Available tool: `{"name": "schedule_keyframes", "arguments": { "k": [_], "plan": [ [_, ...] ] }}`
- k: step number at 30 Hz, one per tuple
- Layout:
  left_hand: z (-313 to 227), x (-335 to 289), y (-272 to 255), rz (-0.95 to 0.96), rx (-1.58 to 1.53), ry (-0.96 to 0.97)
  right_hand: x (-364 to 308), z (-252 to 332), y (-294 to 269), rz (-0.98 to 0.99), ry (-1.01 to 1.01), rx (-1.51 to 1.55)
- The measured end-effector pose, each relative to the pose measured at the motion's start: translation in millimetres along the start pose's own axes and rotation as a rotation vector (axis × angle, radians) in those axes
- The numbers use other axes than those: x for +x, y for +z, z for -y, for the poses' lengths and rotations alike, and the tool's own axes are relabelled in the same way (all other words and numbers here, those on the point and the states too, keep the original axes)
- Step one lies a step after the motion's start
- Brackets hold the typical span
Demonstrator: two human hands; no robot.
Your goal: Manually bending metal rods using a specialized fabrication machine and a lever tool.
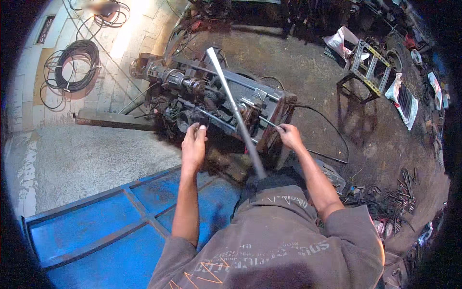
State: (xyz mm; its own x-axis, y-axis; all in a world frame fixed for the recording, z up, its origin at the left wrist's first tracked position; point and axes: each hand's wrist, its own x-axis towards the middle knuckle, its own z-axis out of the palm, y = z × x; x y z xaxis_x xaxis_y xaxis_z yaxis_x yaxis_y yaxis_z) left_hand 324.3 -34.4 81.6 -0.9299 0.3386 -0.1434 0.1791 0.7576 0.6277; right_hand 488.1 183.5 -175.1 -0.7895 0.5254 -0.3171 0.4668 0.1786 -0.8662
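In front of me stands a greasy metal machine (224,98) with a long bed, rods and a cylindrical head at its left end. My right hand (289,137) is closed round the near end of a thin metal rod (269,122) at the machine's right end. At its near left side is my left hand (194,144), close to a dark round part (183,121). Its fingers point up and look loosely apart, with nothing visible in them. A long pale bar (230,98) slants across the view, from over the machine down to my waist.
A blue metal panel (91,216) with dark ribs lies at the lower left. Coiled black hose (77,65) rests on the pale tiles. To the right are a perforated metal stand (370,70), a white bag of rods (403,103) and scattered metal scraps (406,192). A cable (332,123) curves across the floor.
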Motion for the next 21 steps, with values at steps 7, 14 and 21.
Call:
{"name": "schedule_keyframes", "arguments": {
  "k": [7, 14, 21],
  "plan": [
    [5.1, 54.7, 24.1, 0.078, 0.124, 0.080, -0.2, 6.7, -1.7, 0.027, 0.033, -0.024],
    [-141.6, 82.8, 132.6, 0.049, 0.194, 0.432, 2.8, 3.4, 6.2, 0.060, 0.034, -0.060],
    [-141.3, -11.9, 187.3, 0.505, 0.184, 0.708, -3.8, -1.6, 2.2, -0.031, -0.180, 0.099]
  ]
}}
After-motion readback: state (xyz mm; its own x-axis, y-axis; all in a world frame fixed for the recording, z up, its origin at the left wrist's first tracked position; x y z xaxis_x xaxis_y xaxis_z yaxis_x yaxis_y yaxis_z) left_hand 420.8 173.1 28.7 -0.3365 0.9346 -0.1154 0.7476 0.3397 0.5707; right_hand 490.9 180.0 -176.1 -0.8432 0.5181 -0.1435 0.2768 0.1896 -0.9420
